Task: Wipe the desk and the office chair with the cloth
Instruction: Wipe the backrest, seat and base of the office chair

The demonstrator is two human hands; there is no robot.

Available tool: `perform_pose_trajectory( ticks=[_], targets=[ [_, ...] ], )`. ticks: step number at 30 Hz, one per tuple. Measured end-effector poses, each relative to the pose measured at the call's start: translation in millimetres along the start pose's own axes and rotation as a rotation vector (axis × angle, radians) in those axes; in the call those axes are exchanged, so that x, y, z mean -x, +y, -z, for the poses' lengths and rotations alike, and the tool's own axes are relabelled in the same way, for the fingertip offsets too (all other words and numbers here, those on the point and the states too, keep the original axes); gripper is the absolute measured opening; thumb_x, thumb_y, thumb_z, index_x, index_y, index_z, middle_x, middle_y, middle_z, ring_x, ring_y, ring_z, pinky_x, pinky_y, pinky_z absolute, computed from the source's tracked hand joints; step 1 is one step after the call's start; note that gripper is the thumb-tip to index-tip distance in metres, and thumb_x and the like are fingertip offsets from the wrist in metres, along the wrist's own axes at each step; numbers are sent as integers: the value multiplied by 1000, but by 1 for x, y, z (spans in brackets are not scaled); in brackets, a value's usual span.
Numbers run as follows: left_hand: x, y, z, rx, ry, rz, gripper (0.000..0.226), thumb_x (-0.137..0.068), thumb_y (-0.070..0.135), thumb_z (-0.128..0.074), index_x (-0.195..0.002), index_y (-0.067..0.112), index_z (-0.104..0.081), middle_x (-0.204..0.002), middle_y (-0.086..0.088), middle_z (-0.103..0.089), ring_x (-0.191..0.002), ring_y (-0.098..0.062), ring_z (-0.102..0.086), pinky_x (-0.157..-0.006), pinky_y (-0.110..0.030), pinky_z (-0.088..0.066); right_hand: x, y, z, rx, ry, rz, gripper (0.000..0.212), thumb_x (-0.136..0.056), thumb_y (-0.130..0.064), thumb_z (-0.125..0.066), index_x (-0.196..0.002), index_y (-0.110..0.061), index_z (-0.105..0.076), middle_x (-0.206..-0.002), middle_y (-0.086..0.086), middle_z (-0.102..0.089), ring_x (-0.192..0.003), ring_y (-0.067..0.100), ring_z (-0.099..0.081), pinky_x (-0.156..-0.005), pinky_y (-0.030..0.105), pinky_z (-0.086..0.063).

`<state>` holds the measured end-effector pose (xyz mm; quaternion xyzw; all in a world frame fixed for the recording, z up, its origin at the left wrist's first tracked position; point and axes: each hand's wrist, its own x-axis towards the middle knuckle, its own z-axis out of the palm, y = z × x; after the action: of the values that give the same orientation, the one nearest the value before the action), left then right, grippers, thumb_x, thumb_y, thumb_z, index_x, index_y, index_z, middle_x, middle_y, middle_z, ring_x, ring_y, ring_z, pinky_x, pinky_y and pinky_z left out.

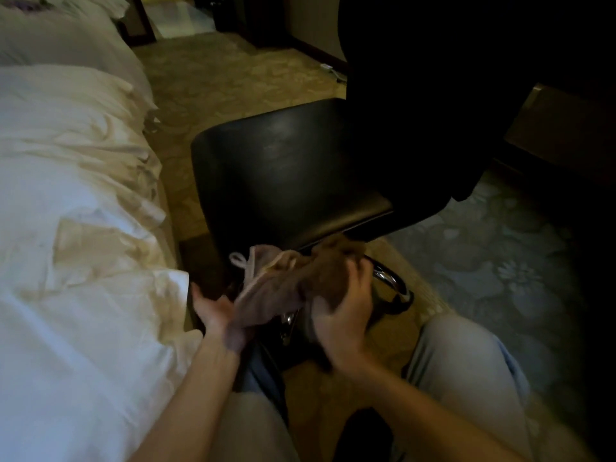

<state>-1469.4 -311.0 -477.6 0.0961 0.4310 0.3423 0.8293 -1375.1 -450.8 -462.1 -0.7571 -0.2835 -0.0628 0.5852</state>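
Toward six o'clock, just below the smooth black padded seat of the office chair (293,168), a crumpled brown cloth (293,281) — the right hand (343,318) curls round it, the left hand (215,311) lies spread beneath.

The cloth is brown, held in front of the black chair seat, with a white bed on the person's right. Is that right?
Not quite. The head view shows the white bed on the person's left, not right. The rest holds: the right hand grips the brown cloth in front of the black chair seat.
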Motion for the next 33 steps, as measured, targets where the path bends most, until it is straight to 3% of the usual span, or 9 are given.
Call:
perform_pose_trajectory(
  ticks=[4,9,11,15,22,24,27,30,33],
  targets=[
    [10,-25,-16,-15,65,35,83,-87,79,-42,-129,11,-65,-123,-21,-69,-113,-37,-64,-84,-44,-50,-50,-3,7,188,25,399,55,-70,-33,-65,-124,-25,-52,-138,7,-36,-127,28,-41,-108,40,-32],
    [17,-33,-52,-224,-158,132,87,-76,87,-50,-120,15,-75,-116,-21,-73,-97,-43,-73,-79,-53,-57,-71,23,1,722,-463,833,49,-71,-26,-63,-119,-28,-65,-136,12,-56,-126,36,-50,-91,48,-47],
    [9,-23,-61,-213,-93,70,78,-87,79,-49,-134,18,-63,-117,-18,-74,-100,-34,-73,-77,-48,-56,-82,45,18,768,-397,826,40,-77,-22,-56,-114,-29,-69,-123,11,-64,-109,35,-57,-75,40,-48],
    [-8,-9,-56,-264,-26,-83,76,-92,73,-46,-151,26,-44,-145,-7,-57,-118,-22,-61,-112,-42,-37,-112,94,68,847,-273,718,53,-68,-20,-88,-118,-25,-69,-116,19,-64,-95,41,-63,-73,43,-52],
    [-10,-18,-65,-179,-25,-75,88,-87,80,-47,-157,29,-32,-158,-10,-40,-140,-28,-45,-125,-50,-18,-130,96,100,623,20,388,55,-70,-11,-77,-119,-18,-53,-135,20,-47,-123,44,-45,-90,54,-50],
    [-7,-35,-72,-177,-61,15,90,-84,82,-49,-153,26,-37,-145,-13,-52,-127,-28,-56,-119,-49,-31,-120,84,79,518,-28,530,44,-75,-14,-70,-117,-16,-59,-138,18,-47,-125,44,-47,-97,53,-46],
    [-8,-49,-90,-194,-91,123,86,-79,86,-49,-131,18,-55,-120,-15,-65,-106,-29,-67,-85,-45,-58,-109,74,52,549,-258,790,29,-87,-23,-68,-115,-17,-71,-136,17,-59,-129,38,-53,-103,51,-42],
    [-19,-45,-94,-254,-25,74,94,-84,80,-50,-152,16,-39,-127,-21,-62,-107,-31,-70,-87,-44,-58,-120,91,56,715,-292,914,27,-85,-29,-74,-112,-26,-74,-136,14,-62,-127,34,-53,-101,49,-41],
    [-24,-38,-89,-336,14,-2,84,-87,74,-53,-149,20,-39,-105,-19,-65,-80,-26,-78,-59,-36,-58,-133,117,76,788,-223,1003,29,-88,-28,-64,-116,-33,-67,-133,12,-59,-119,33,-52,-93,47,-41]
  ],
)
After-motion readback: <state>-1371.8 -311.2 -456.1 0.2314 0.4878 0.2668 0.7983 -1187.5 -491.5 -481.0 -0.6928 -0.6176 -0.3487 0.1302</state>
